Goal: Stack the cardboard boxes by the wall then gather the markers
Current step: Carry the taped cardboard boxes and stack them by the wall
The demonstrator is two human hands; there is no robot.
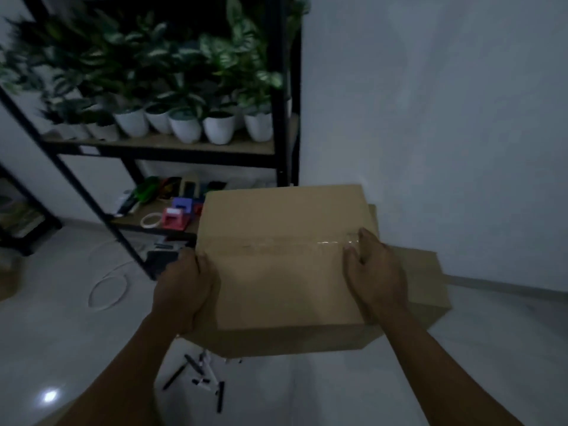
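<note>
Dim room. Both hands carry a taped box [282, 259] near the wall [445, 118]: left hand [184, 287] grips its left edge, thumb on top; right hand [373, 272] curls over the right edge. It hangs over a lower box [424, 281] by the wall, contact unclear. Stacking looks half done. Markers [203, 376] lie scattered on the floor [61, 333], ungathered.

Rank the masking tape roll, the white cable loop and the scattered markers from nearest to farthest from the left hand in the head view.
From the left hand:
1. White cable loop, on the floor to its left.
2. Masking tape roll, on the low shelf above-left.
3. Scattered markers, on the floor below the box.
</note>
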